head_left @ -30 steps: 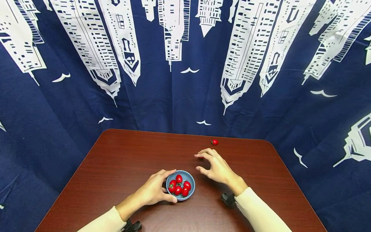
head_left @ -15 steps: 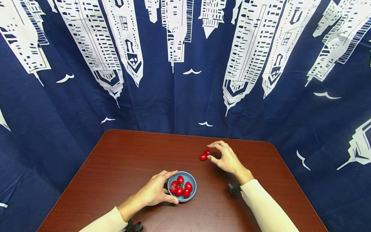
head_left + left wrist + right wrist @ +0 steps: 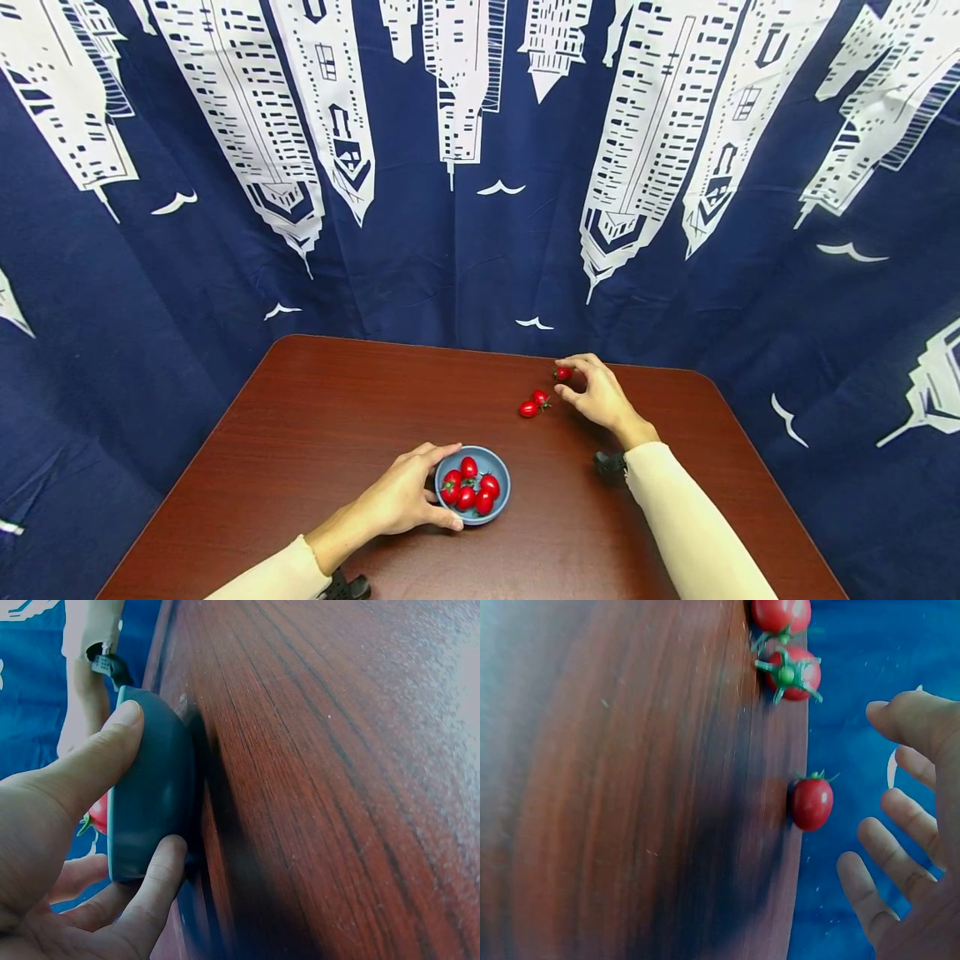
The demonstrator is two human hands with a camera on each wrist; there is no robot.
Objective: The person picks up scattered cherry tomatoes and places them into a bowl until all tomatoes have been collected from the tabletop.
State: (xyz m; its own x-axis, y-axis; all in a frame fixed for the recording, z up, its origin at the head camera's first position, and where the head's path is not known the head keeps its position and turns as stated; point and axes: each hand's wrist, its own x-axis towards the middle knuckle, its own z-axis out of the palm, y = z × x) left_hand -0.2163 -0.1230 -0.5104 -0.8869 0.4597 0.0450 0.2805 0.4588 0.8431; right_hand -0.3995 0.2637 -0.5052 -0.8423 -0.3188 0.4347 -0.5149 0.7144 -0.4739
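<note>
My left hand (image 3: 408,492) grips the near-left side of a small blue bowl (image 3: 154,787), its thumb at the rim and its fingers around the wall. Inside the bowl lie several red cherry tomatoes (image 3: 467,498). My right hand (image 3: 597,392) reaches over the far part of the table, fingers apart and holding nothing. Just by its fingertips is a lone cherry tomato (image 3: 811,802) with a green stem. Two more cherry tomatoes (image 3: 529,408) lie side by side to the left of that hand; in the right wrist view one shows its green leafy top (image 3: 787,673).
The brown wooden table (image 3: 337,400) has rounded far corners, and its far edge runs close behind the lone tomato. A dark blue curtain (image 3: 405,275) printed with white upside-down buildings hangs behind it. Each wrist wears a small black device (image 3: 611,463).
My right hand has moved away and to the right, past the two tomatoes, which now show fully, to the lone one. My left hand has stayed on the bowl.
</note>
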